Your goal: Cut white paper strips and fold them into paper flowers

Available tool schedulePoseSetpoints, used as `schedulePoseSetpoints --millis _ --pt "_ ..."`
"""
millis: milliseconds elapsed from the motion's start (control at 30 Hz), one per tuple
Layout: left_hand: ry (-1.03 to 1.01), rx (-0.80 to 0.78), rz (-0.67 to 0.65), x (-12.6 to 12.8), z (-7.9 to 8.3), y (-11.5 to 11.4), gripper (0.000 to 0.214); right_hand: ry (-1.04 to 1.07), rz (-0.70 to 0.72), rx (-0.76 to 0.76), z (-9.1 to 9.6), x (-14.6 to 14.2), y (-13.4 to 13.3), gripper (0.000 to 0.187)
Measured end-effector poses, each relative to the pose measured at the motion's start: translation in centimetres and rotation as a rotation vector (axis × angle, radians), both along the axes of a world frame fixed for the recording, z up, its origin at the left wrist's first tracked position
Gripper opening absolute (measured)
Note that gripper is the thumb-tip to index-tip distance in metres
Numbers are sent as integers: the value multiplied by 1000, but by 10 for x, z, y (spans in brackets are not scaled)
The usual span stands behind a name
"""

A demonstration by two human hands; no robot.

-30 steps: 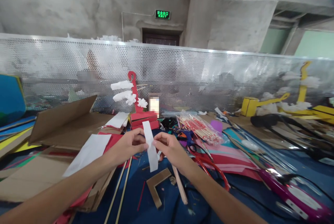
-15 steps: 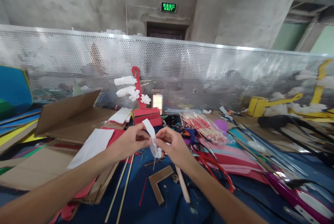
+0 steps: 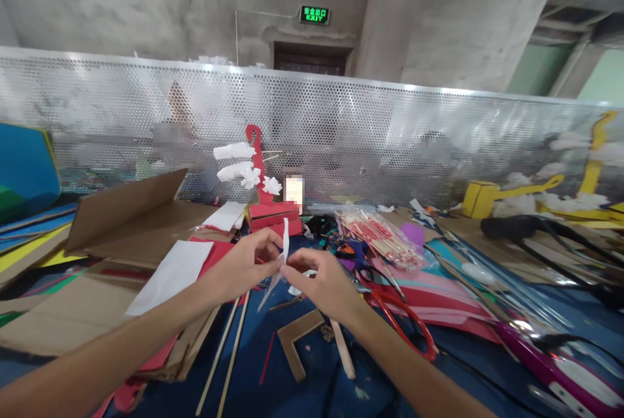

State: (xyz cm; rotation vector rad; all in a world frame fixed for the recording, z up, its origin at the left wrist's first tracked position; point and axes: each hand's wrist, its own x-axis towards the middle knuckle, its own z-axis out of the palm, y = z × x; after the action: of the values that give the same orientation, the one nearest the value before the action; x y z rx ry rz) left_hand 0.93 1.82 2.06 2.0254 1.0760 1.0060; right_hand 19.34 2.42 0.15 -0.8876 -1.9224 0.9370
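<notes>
"What step does this look like?"

"Pinching, perhaps twisting, a white paper strip (image 3: 286,240) at its middle. I'd judge the next move calls for a firm grip from both sides, light enough not to tear it."

"Take me across from the left."

"A white sheet (image 3: 173,272) lies over red and brown pieces. Then the left hand (image 3: 248,267), fingers curled, thumb and forefinger closed narrowly on the strip."

"And the strip itself?"

"Between the hands, above the bench (image 3: 256,398), one end up, the other slanting down leftward."

"The right hand (image 3: 316,278)?"

"Also nearly closed, its fingertips meeting the strip at the same spot. An L-shaped cardboard piece (image 3: 292,358) lies below, apart from both hands."
</notes>
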Motion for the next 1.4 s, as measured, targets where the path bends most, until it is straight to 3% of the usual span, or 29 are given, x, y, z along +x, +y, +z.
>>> schedulePoseSetpoints --millis 633,900,1067,1233,1400 --pt "-11 11 -17 2 -4 0 9 0 -3 -50 -3 1 1 19" --pt "21 33 21 1 -6 -1 16 -85 -6 67 6 -1 -6 14" --pt "40 35 18 1 -5 -3 17 -102 -10 27 2 -1 -4 20" --pt "36 5 8 0 -2 -3 17 -46 -45 6 0 0 -1 9" --pt "18 -7 8 2 1 -5 16 -35 -26 -13 0 1 -1 11"
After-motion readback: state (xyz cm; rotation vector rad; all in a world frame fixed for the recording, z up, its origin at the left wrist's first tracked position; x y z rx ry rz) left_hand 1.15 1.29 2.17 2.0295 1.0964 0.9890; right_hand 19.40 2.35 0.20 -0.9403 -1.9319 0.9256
